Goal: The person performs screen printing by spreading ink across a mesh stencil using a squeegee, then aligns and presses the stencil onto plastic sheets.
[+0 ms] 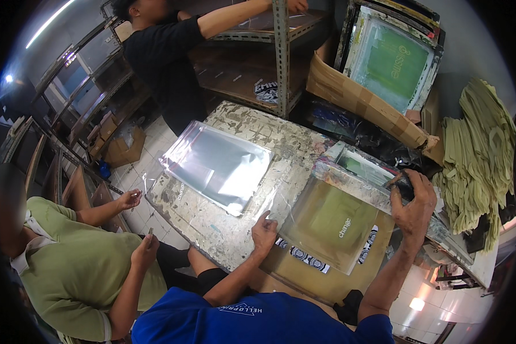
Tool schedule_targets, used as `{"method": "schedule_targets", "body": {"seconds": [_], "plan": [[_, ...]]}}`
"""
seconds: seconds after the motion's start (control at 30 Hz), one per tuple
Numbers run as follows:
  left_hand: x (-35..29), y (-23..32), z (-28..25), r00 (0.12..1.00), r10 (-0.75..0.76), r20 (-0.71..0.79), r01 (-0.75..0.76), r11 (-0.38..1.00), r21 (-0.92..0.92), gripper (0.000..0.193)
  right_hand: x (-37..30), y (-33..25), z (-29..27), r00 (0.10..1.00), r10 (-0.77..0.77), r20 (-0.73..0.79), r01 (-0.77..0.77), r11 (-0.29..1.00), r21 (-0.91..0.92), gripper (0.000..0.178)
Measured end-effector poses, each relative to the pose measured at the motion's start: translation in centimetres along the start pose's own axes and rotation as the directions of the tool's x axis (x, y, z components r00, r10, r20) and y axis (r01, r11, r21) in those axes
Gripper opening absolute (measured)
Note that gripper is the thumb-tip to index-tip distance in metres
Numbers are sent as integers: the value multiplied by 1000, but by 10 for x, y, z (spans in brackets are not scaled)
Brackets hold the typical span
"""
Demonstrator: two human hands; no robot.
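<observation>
A clear plastic bag [358,223] with white print lies flat over a yellowish board [304,277] in front of me. My left hand [264,234] is at the bag's left edge, fingertips apart and the other fingers loosely curled. Whether it touches the film I cannot tell. My right hand [415,200] is closed around a dark, ink-stained block at the right end of a paint-smeared screen frame [378,198], beyond the bag. Part of that block is hidden by my fingers. Left of the board, a stack of clear bags [212,172] rests on the stained table [241,117].
Beside me on the left stands a person in a green shirt [92,258]; another in black [163,69] reaches into a metal shelf [282,57]. A cardboard sheet [367,100], green screens [393,63] and hanging yellowish cloths [479,160] bound the far right.
</observation>
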State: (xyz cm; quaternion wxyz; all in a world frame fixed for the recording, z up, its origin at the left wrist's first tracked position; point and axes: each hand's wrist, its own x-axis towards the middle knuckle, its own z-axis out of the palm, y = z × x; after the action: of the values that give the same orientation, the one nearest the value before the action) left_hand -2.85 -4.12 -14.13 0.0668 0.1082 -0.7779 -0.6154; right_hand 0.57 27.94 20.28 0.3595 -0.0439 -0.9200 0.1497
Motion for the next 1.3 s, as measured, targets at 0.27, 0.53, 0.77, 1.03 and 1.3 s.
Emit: {"method": "schedule_targets", "body": {"seconds": [0.27, 0.53, 0.77, 1.03, 1.3], "plan": [[1, 35, 0, 999, -7, 45, 13, 992, -122, 48, 0, 0, 1, 1000, -10, -11, 11, 1000, 12, 38], [-1, 41, -4, 997, -43, 59, 51, 989, -137, 48, -1, 2, 2, 1000, -8, -1, 8, 1000, 19, 38], [6, 70, -8, 999, 15, 38, -5, 969, -247, 48, -1, 2, 2, 1000, -12, -1, 12, 998, 59, 38], [36, 74, -56, 994, 69, -86, -93, 944, -317, 52, -1, 4, 3, 1000, -17, -9, 17, 999, 35, 38], [72, 47, -140, 971, 65, -229, -132, 948, -290, 63, -2, 3, 3, 1000, -18, -3, 18, 999, 41, 38]]}}
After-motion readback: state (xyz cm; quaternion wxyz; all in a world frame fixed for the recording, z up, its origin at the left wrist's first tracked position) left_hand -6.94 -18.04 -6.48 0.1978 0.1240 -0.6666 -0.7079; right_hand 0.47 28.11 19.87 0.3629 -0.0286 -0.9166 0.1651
